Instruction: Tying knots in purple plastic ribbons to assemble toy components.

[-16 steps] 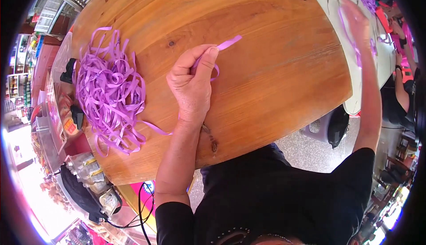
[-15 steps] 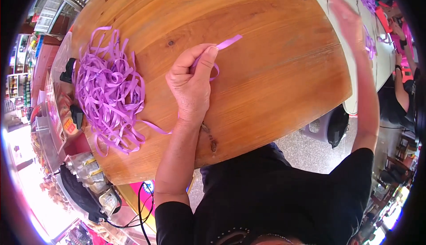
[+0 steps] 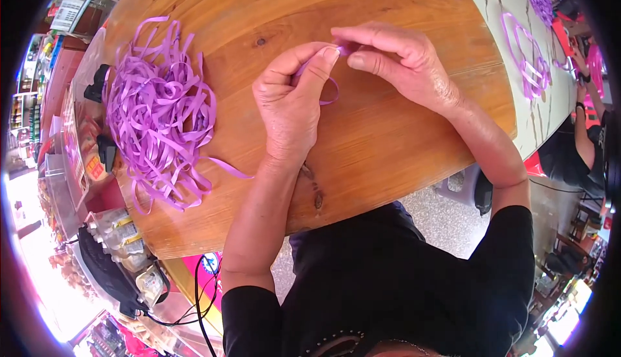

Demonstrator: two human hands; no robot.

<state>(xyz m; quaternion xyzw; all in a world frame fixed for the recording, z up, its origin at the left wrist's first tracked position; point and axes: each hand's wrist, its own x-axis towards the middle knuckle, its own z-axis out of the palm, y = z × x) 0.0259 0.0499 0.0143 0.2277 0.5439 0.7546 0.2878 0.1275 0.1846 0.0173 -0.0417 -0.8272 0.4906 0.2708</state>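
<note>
Purple ribbon [image 3: 343, 51] is jutting from the left hand [image 3: 289, 95], whose thumb and forefinger are pinching it above the wooden table [image 3: 401, 137]. The right hand [image 3: 414, 66] is hovering just beside its tip, thumb and fingers parted (whether they are touching it, I cannot tell). A tangled purple heap [image 3: 162, 118] is lying leftward.

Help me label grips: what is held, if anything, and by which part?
The left hand pinches a purple ribbon near one end; whether the right hand grips it too cannot be told.
</note>
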